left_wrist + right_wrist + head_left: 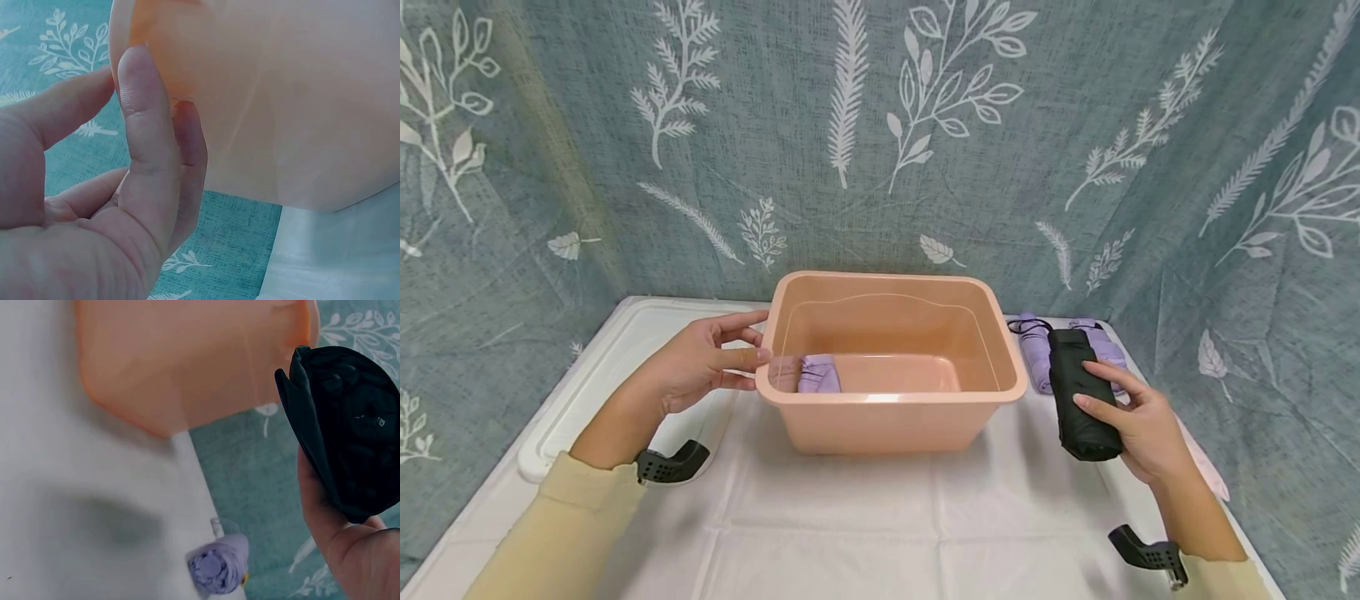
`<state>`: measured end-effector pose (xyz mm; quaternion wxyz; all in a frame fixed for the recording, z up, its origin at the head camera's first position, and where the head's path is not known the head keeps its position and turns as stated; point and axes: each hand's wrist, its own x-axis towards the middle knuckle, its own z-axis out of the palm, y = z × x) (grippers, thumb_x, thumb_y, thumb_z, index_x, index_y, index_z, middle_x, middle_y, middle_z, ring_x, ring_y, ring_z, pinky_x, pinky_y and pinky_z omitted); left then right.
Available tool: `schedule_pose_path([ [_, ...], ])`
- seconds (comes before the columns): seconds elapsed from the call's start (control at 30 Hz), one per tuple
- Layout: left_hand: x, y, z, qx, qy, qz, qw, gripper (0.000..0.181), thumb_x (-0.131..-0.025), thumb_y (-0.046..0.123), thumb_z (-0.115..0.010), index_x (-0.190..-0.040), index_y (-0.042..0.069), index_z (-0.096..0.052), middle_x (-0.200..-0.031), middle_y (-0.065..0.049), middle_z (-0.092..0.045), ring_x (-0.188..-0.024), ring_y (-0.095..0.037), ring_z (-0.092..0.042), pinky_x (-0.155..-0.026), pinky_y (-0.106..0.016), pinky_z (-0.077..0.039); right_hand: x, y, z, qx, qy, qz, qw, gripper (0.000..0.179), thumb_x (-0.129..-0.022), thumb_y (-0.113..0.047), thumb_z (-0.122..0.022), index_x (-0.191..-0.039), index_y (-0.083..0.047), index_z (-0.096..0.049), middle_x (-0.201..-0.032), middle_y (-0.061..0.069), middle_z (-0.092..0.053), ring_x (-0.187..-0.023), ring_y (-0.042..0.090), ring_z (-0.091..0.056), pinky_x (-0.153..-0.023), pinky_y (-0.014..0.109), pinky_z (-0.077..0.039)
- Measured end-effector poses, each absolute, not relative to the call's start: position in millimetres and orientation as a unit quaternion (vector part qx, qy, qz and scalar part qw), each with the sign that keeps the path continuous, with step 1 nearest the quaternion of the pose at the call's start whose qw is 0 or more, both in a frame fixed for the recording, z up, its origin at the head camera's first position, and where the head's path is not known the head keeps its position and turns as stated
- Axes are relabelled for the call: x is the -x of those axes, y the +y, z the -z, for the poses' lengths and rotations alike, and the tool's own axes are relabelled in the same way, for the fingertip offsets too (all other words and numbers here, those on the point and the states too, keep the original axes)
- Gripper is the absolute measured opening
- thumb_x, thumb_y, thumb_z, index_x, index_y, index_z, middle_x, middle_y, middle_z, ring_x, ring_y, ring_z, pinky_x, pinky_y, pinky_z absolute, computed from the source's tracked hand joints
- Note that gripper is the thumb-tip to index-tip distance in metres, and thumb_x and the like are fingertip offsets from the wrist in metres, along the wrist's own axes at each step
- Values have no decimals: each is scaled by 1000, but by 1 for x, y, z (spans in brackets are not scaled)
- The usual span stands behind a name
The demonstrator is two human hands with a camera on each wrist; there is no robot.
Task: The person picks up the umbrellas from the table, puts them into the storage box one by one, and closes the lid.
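Observation:
A peach plastic tub (880, 421) stands at the middle of the table, and a purple folded umbrella (820, 375) lies inside at its left end. My left hand (700, 362) pinches the tub's left rim between thumb and fingers; the left wrist view shows this hand (144, 162) close up. To the right of the tub, my right hand (1138, 421) grips a black folded umbrella (1078, 392), raised above the table with its strap end away from me. Its wide end faces the right wrist camera, where the black umbrella (356, 425) hides most of the fingers.
Two purple folded umbrellas (1037, 358) lie at the table's back right, partly behind the black one. A white lid (595, 375) rests flat on the left. The patterned curtain (880, 208) closes in the back and sides. Something pink (1206, 467) shows at the right edge.

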<state>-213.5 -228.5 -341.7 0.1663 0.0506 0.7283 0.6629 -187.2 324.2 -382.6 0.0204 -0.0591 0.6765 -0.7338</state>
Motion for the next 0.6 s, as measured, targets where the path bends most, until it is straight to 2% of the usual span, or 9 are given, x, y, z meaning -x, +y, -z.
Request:
schedule_pose_path([
  [0.17,214,-228,344,-51,727,-664,165,81,-93,5,-74,-162,12,-32,-115,-4,-56,-85,-14,-71,-78,-34,-65,191,315,369,68,672,737,20,51,-95,10,-65,-141,-11,-63,-139,-1,-41,-83,20,-77,-69,35,-65],
  [0.3,213,-228,344,-52,726,-665,165,81,-93,4,-74,-162,11,-32,-113,-3,-56,-84,-14,-71,-77,-33,-65,195,307,360,83,662,745,19,50,-94,11,-65,-139,-10,-63,-135,2,-47,-85,21,-77,-69,37,-65],
  [0.4,213,-228,344,-54,726,-666,164,81,-93,4,-74,-162,12,-32,-113,-3,-56,-84,-13,-71,-77,-33,-65,199,301,353,85,663,744,15,50,-94,10,-66,-139,-10,-63,-139,3,-44,-88,20,-77,-70,37,-65],
  [0.47,212,-228,344,-57,726,-665,164,81,-93,4,-74,-162,11,-31,-113,-2,-57,-85,-13,-71,-78,-33,-65,201,296,347,79,666,741,17,50,-94,9,-67,-140,-9,-63,-148,9,-39,-89,19,-77,-71,36,-65],
  [0.6,212,-229,344,-58,727,-664,164,82,-93,4,-74,-162,11,-31,-113,-1,-58,-87,-14,-72,-79,-33,-65,206,286,337,65,678,732,28,52,-94,4,-70,-144,-9,-59,-166,17,-16,-95,16,-76,-76,34,-65],
])
